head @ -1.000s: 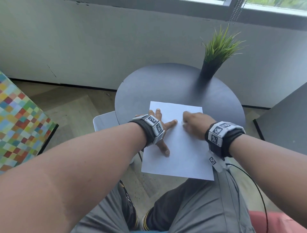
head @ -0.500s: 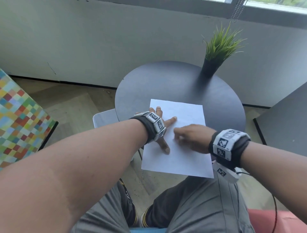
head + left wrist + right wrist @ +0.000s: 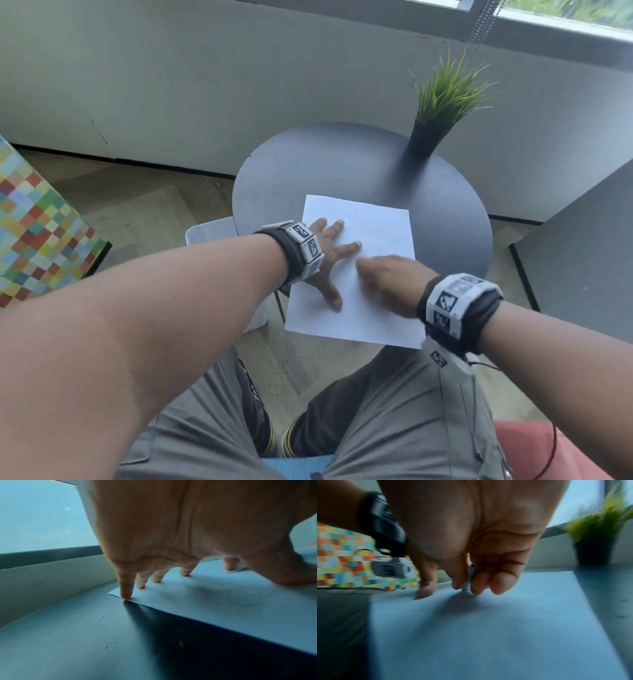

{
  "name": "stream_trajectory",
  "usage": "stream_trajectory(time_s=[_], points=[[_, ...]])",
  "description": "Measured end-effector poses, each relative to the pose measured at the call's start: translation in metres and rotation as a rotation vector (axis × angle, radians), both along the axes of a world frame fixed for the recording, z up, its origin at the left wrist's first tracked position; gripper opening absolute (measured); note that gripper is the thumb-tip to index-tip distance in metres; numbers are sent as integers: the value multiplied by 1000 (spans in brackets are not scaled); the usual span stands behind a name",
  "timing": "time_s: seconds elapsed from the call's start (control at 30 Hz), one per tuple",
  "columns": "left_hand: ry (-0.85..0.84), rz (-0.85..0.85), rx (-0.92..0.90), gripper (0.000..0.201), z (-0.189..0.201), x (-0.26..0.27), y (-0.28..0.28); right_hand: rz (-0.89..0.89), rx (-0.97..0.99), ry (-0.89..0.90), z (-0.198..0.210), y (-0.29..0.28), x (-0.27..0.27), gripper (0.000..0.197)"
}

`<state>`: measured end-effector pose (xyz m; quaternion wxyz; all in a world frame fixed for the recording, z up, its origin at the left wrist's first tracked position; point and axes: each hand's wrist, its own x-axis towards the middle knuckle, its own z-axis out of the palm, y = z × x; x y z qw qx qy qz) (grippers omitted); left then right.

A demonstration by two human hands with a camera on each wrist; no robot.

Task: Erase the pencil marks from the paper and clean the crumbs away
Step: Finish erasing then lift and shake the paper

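Where paper (image 3: 356,274) overhangs | round dark table (image 3: 342,164) | potted plant (image 3: 442,106) behind

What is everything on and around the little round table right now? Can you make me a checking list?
Surface: dark round table; the paper overhangs its near edge.
Job's things: white paper; small white eraser touching it; dark crumbs on the sheet.
Clutter: potted plant at the table's far side.
Hands: left hand spread flat on the paper; right hand pinches the eraser in its fingers.
Cables: black cable from the right wristband.
Surroundings: window, grey wall, checkered multicoloured surface.
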<state>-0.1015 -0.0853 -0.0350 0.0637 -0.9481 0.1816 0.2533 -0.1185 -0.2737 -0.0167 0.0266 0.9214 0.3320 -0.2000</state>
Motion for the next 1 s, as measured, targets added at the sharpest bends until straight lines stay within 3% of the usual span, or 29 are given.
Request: stream_trajectory(time_s=[0.07, 0.23, 0.37, 0.43, 0.53, 0.63, 0.73, 0.83, 0.93, 1.0], points=[[9, 2, 11, 142, -1, -3, -2, 96, 4, 58, -1, 0, -9, 10], [9, 36, -13, 145, -4, -1, -6, -199, -70, -127, 4, -27, 27, 13], [3, 67, 24, 148, -1, 2, -8, 99, 7, 42, 0, -4, -16, 4], [12, 81, 41, 148, 2, 3, -8, 112, 41, 54, 0, -5, -18, 9], [-7, 86, 32, 138, 10, 4, -11, -119, -1, -66, -3, -25, 14, 13], [-107, 36, 0, 114, 15, 2, -7, -319, -29, -93, -5, -38, 34, 13], [-68, 21, -19, 114, 11, -2, 4, -363, -25, -90, -4, -33, 30, 13], [6, 40, 2, 130, 5, -7, 8, -237, 1, -64, -4, -13, 9, 13], [16, 56, 17, 135, 2, -8, 7, 81, 50, 38, -5, 6, -25, 10], [24, 76, 4, 136, 2, -10, 6, 130, 12, 39, -3, -3, -20, 9]])
